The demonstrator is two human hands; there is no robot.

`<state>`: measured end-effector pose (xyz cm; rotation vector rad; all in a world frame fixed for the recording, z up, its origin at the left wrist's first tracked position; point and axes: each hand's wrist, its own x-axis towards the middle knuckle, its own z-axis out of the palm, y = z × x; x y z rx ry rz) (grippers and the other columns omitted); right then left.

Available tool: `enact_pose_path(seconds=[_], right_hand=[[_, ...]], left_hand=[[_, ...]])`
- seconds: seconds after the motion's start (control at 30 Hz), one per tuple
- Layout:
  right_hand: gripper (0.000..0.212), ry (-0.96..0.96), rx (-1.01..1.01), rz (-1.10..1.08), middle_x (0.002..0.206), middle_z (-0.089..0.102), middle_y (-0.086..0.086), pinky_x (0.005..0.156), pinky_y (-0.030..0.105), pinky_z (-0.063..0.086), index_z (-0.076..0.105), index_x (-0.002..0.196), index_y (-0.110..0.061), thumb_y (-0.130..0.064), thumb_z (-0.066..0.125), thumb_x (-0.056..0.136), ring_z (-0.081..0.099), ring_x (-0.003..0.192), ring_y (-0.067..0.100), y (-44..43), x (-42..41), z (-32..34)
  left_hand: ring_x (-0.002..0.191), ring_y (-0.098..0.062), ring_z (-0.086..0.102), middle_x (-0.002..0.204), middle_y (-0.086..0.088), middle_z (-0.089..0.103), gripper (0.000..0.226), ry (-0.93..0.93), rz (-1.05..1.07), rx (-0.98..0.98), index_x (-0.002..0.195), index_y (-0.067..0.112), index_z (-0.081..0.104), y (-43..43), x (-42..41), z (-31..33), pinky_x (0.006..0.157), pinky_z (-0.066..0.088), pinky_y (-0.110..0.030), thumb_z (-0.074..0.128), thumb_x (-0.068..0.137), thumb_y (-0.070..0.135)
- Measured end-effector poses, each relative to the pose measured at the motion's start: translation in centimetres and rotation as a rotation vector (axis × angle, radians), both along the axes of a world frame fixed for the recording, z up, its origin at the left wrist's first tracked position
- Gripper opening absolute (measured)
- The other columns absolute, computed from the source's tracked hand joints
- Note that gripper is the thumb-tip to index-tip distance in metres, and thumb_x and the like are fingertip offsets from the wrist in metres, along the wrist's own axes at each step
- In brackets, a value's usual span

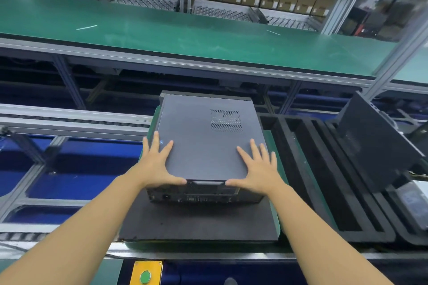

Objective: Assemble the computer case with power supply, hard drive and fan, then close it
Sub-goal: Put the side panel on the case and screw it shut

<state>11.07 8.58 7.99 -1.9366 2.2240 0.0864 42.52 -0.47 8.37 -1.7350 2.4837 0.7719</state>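
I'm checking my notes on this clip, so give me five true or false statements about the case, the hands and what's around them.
1. The left hand and right hand lie flat on top of the case. True.
2. The case is open, with its inside showing. False: its top is covered.
3. A vent sits toward the far right of the case's top. True.
4. The case rests directly on the green belt. False: it rests on a dark mat; the belt lies farther back.
5. The button below the mat is red. False: it is green.
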Motion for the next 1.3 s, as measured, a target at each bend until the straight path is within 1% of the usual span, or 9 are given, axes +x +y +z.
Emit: enact_pose_path(seconds=[0.07, 0.17, 0.27, 0.37, 0.53, 0.63, 0.83, 1.03, 1.3], right_hand=[[0.142, -0.039, 0.043, -0.096, 0.166, -0.03, 0.004, 0.121, 0.061, -0.007, -0.005, 0.162, -0.04, -0.109, 0.028, 0.042, -0.024, 0.154, 0.032, 0.2, -0.3, 0.0], [0.152, -0.107, 0.073, -0.17, 0.165, -0.032, 0.01, 0.123, 0.06, 0.003, -0.007, 0.162, -0.035, -0.109, 0.034, 0.035, -0.024, 0.153, 0.036, 0.0, -0.2, 0.2], [0.147, -0.129, 0.086, -0.179, 0.167, -0.027, 0.008, 0.121, 0.059, 0.02, -0.004, 0.159, -0.047, -0.11, 0.033, 0.032, -0.017, 0.154, 0.04, 0.1, -0.1, 0.5], [0.133, -0.097, 0.031, -0.163, 0.17, -0.016, 0.005, 0.117, 0.055, 0.032, 0.002, 0.157, -0.054, -0.109, 0.032, 0.04, -0.003, 0.155, 0.039, 0.5, -0.1, 0.3], [0.135, -0.058, -0.009, -0.167, 0.171, -0.011, 0.002, 0.118, 0.055, 0.031, 0.007, 0.159, -0.051, -0.11, 0.022, 0.039, 0.003, 0.154, 0.038, 0.8, 0.1, 0.0], [0.135, -0.068, -0.028, -0.18, 0.171, -0.008, -0.001, 0.117, 0.055, 0.032, 0.011, 0.159, -0.051, -0.11, 0.02, 0.038, 0.004, 0.153, 0.038, 0.7, 0.3, 0.1], [0.129, -0.094, -0.005, -0.187, 0.171, -0.011, -0.003, 0.118, 0.056, 0.03, 0.007, 0.158, -0.052, -0.109, 0.026, 0.043, 0.001, 0.154, 0.037, 0.7, 0.4, 0.1], [0.112, -0.155, 0.055, -0.15, 0.17, -0.016, -0.004, 0.117, 0.056, 0.029, 0.006, 0.159, -0.051, -0.096, 0.05, 0.066, -0.006, 0.155, 0.037, 0.6, -0.4, 0.4], [0.112, -0.196, 0.035, -0.183, 0.171, -0.012, -0.006, 0.117, 0.057, 0.03, 0.012, 0.158, -0.05, -0.094, 0.055, 0.065, -0.005, 0.155, 0.035, 0.7, -0.1, 0.4]], left_hand=[[0.147, -0.029, -0.028, 0.156, 0.004, -0.038, 0.144, -0.001, 0.0, 0.026, 0.157, 0.031, -0.011, -0.1, 0.1, 0.2, 0.119, 0.02, -0.055, 0.071, 0.05, 0.083], [0.152, -0.027, -0.007, 0.158, 0.002, -0.034, 0.147, 0.036, 0.027, 0.039, 0.157, 0.025, -0.012, -0.1, 0.2, 0.3, 0.12, 0.024, -0.048, 0.079, 0.053, 0.075], [0.152, -0.027, 0.002, 0.16, 0.003, -0.03, 0.145, 0.051, 0.035, 0.016, 0.158, 0.025, -0.009, 0.2, 0.4, 0.3, 0.119, 0.027, -0.048, 0.078, 0.053, 0.077], [0.152, -0.026, 0.001, 0.161, 0.005, -0.028, 0.144, 0.095, 0.047, 0.001, 0.158, 0.027, -0.007, 0.5, 0.3, 0.1, 0.119, 0.027, -0.05, 0.08, 0.053, 0.075], [0.153, -0.027, -0.001, 0.162, 0.002, -0.026, 0.153, 0.175, 0.111, 0.003, 0.155, 0.03, -0.017, 0.6, 0.2, -0.1, 0.119, 0.025, -0.051, 0.086, 0.049, 0.067], [0.153, -0.028, 0.001, 0.163, 0.0, -0.024, 0.152, 0.188, 0.142, -0.013, 0.155, 0.029, -0.016, 0.6, -0.1, -0.2, 0.12, 0.024, -0.051, 0.087, 0.05, 0.066], [0.152, -0.029, -0.005, 0.16, 0.0, -0.03, 0.144, 0.1, 0.116, 0.04, 0.158, 0.029, -0.006, 0.0, -0.2, -0.4, 0.121, 0.019, -0.051, 0.083, 0.053, 0.071], [0.152, -0.029, -0.01, 0.159, 0.0, -0.033, 0.143, 0.066, 0.098, 0.085, 0.158, 0.03, -0.007, -0.5, -0.3, -0.4, 0.121, 0.016, -0.051, 0.081, 0.053, 0.073], [0.152, -0.028, -0.006, 0.16, 0.001, -0.03, 0.135, 0.072, 0.103, 0.03, 0.158, 0.03, -0.006, 0.5, 0.1, -0.5, 0.121, 0.018, -0.051, 0.076, 0.061, 0.074]])
